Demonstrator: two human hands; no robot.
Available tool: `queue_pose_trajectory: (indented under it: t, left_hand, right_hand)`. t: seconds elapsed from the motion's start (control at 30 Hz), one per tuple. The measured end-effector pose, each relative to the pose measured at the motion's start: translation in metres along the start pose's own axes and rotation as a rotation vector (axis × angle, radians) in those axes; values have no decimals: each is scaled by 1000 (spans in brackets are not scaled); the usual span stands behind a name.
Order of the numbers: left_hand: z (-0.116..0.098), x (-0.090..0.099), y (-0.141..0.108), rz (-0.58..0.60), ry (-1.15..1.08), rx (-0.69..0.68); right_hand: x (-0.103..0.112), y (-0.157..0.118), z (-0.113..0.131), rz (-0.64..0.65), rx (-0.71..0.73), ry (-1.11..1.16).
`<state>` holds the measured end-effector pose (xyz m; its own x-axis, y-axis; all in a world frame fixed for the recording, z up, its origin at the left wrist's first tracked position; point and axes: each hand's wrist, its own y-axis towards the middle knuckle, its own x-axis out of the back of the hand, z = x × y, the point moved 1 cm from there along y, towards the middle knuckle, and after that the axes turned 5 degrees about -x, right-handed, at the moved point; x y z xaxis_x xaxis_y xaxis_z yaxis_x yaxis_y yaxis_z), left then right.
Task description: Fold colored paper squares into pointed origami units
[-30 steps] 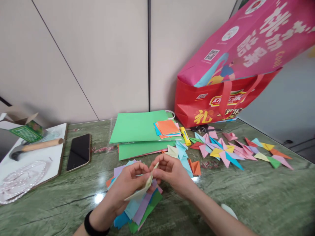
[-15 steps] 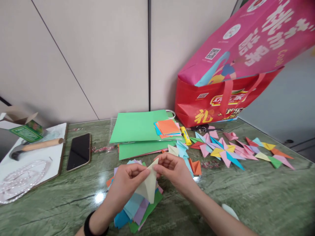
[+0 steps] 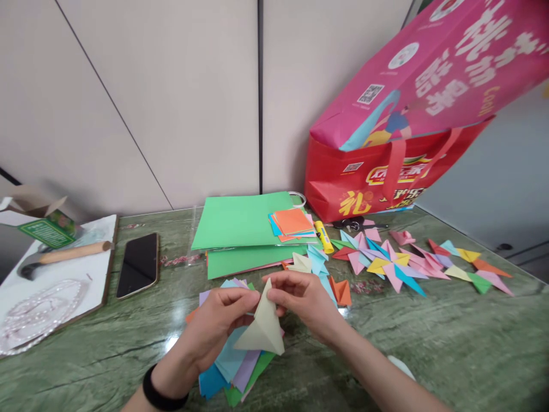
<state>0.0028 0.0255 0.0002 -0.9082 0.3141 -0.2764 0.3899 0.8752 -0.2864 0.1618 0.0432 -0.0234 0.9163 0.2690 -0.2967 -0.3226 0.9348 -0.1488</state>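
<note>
A pale cream piece of folded origami paper (image 3: 263,331) is held up over the middle of the counter, its narrow point upward and its wider folded part hanging down. My right hand (image 3: 302,298) pinches it near the upper point between thumb and fingers. On the other side, my left hand (image 3: 217,323) is closed at its left edge, thumb against the paper and fingertips partly hidden behind. Below both hands lies a loose pile of coloured paper squares (image 3: 234,357), blue, purple, green and others, partly covered by the left hand and the folded paper.
Green paper sheets (image 3: 240,220) lie behind, topped by small orange squares (image 3: 293,222). A yellow glue stick (image 3: 325,237) and several folded paper pieces (image 3: 388,268) spread rightward before a red bag (image 3: 334,191). Leftward are a phone (image 3: 138,265), a hammer (image 3: 72,253) and a bead string (image 3: 47,315).
The cream paper has turned, so its wide lower part now spreads open and faces me more. My left fingers have slid down and slightly away from the tip; my right hand stays near it.
</note>
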Motion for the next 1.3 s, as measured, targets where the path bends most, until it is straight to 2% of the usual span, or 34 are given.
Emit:
queue_pose_trajectory:
  t: [0.7, 0.87, 1.1, 1.3]
  left_hand:
    - [0, 0, -2, -17, -77, 26]
    - [0, -2, -2, -57, -12, 3]
    - [-4, -5, -2, -202, 162, -60]
    - [-6, -8, -2, -194, 293, -127]
  right_hand:
    - [-1, -3, 3, 48, -16, -37]
    - [-1, -3, 2, 63, -17, -33]
    - [-3, -3, 3, 77, -26, -46]
    - [-2, -2, 3, 67, -32, -57]
